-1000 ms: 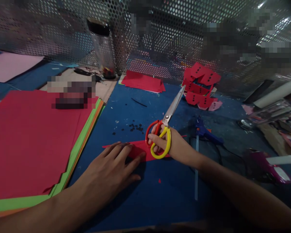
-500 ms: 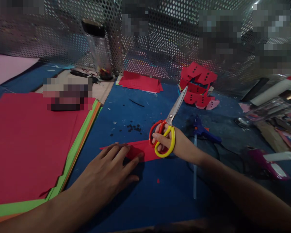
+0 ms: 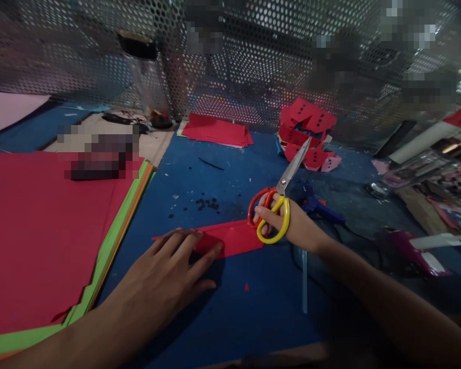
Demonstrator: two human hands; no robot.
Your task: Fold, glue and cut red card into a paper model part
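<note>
A folded strip of red paper lies on the blue tabletop. My left hand rests flat over its left end, fingers spread. At the strip's right end is my right hand, closed around the red and yellow handles of scissors. Their blades are together and point up and away to the right. Below the strip sits a tiny red paper triangle. Small black paper bits are scattered beyond the strip. My right hand's fingertips are partly hidden by the handles.
Stacked coloured sheets lie at left. Red paper pieces and red cut paper shapes are at the back. Right of my right hand are a blue glue gun, a glue stick and a clear jar. Perforated metal stands behind.
My right hand has slid a little to the right along the red paper with the scissors. My left hand stays on the strip. The view has shifted slightly.
</note>
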